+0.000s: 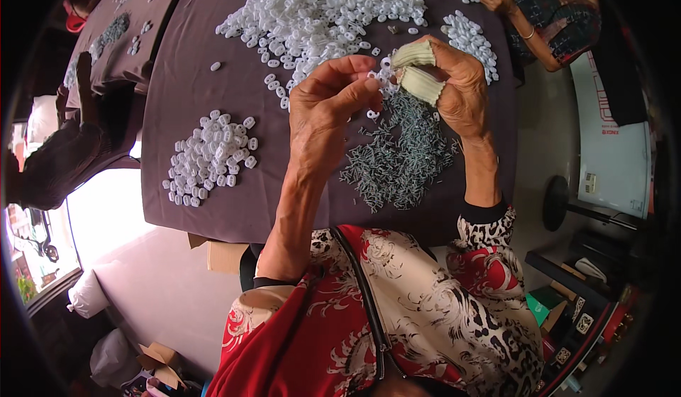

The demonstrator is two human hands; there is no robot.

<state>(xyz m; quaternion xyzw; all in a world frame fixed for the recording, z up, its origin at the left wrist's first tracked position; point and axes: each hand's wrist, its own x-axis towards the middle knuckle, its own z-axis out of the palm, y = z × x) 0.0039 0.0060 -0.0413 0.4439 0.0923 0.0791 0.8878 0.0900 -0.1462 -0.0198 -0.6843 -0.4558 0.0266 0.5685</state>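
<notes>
Both hands are meeting above the heap of small grey metal screws (401, 152); left hand (333, 106) is pinching a small white plastic ring (384, 73); right hand (454, 85), nearer the heap, is gripping another with cloth-wrapped fingers (420, 78).

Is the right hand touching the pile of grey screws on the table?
Apart. Head view: the right hand is raised above the grey screws.

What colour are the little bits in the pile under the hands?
The pile of small thin metal screws is grey-green, lying on the dark brown table cloth; the head view shows it.
</notes>
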